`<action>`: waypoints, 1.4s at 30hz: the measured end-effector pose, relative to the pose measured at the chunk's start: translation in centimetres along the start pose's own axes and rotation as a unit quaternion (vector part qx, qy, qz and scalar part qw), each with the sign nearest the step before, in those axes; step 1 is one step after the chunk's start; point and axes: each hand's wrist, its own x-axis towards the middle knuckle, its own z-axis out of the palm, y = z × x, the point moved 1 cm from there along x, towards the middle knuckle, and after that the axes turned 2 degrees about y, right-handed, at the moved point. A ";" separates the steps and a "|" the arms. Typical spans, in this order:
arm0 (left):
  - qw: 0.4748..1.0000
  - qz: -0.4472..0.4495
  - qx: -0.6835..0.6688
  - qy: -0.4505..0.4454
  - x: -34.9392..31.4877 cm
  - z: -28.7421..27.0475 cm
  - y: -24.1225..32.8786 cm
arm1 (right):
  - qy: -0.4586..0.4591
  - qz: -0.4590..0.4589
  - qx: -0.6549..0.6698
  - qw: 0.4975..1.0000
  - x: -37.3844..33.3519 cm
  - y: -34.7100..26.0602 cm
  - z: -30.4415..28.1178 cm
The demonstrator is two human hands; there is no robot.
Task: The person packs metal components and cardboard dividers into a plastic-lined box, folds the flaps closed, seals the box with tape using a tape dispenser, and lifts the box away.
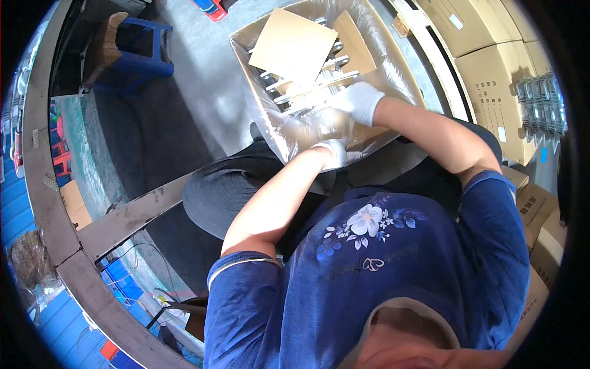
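Between my knees is an open cardboard box lined with a clear plastic bag. Rows of shiny metal bar-like parts lie inside it, glaring in bright light. My right hand, in a white glove, reaches in over the right end of these parts; its fingers curl downward, and what they hold is hidden. At the near rim my left hand, also gloved, is closed on the bag's crumpled edge, its fingertips partly covered. A loose cardboard sheet rests tilted across the far part of the box.
A second cardboard piece stands inside the box. Stacked cartons line the right, with metal parts by them. A blue stool stands far left. A metal frame rail runs beside my left leg.
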 end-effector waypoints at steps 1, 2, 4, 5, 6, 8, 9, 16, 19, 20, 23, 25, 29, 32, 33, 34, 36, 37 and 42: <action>0.999 0.042 0.020 0.005 -0.7 -0.5 0.6 | -0.012 0.027 0.005 1.000 0.2 1.3 3.3; 0.999 0.042 0.021 0.004 -0.7 -0.4 0.9 | -0.011 0.029 0.005 1.000 0.9 1.9 6.5; 0.999 0.011 0.031 0.008 -0.7 -0.3 1.0 | 0.185 -0.046 0.058 0.980 2.3 2.1 10.7; 1.000 0.006 0.026 -0.016 -1.0 -0.8 1.1 | 0.183 -0.051 0.061 0.980 2.8 1.7 11.0; 1.000 0.002 0.022 -0.015 -0.8 -0.6 0.7 | 0.050 -0.005 0.022 0.999 3.3 1.3 11.8; 0.999 0.043 0.010 0.009 -0.6 -0.4 0.2 | -0.087 0.040 -0.015 0.995 4.1 1.2 12.3; 0.999 0.032 -0.037 -0.019 -0.6 -1.1 0.1 | -0.075 0.089 0.033 0.993 4.6 1.6 11.9; 0.983 -0.029 -0.054 0.174 4.0 -3.9 -5.0 | -0.145 0.079 -0.034 0.986 2.3 3.0 5.6; 0.962 0.033 -0.043 0.268 5.4 -3.2 -7.1 | -0.002 0.091 0.033 0.995 0.6 4.9 -1.1; 0.966 0.030 -0.090 0.242 6.7 -1.9 -9.6 | -0.036 0.150 0.044 0.987 0.2 5.3 -4.8; 0.984 0.043 0.129 0.111 7.0 -1.4 -8.0 | 0.170 0.268 0.074 0.945 -7.1 12.8 -9.7; 0.994 -0.022 0.068 0.087 6.9 -1.9 -7.2 | 0.162 0.452 0.032 0.877 -10.1 10.9 -20.4; 0.994 0.014 0.033 0.104 10.2 -0.8 -10.6 | 0.424 0.519 -0.262 0.694 -23.5 14.1 -31.4; 0.992 0.016 -0.002 0.129 8.6 -2.0 -8.4 | 0.338 0.702 -0.261 0.570 -33.2 18.1 -36.3; 0.991 0.038 0.003 0.131 10.3 -1.2 -11.2 | 0.338 0.700 -0.257 0.574 -34.3 19.1 -37.0; 0.991 0.006 -0.035 0.129 10.5 -1.0 -12.1 | 0.315 0.732 -0.160 0.583 -35.0 20.4 -37.2; 0.993 -0.005 -0.043 0.111 8.2 -2.3 -7.4 | 0.283 0.769 -0.064 0.569 -38.4 22.5 -37.1; 0.992 -0.014 -0.046 0.115 7.9 -2.1 -7.5 | 0.278 0.776 -0.033 0.566 -37.7 24.0 -37.0; 0.989 -0.060 -0.059 0.125 5.8 -1.2 -6.6 | 0.072 0.760 -0.069 0.642 -37.7 29.0 -37.4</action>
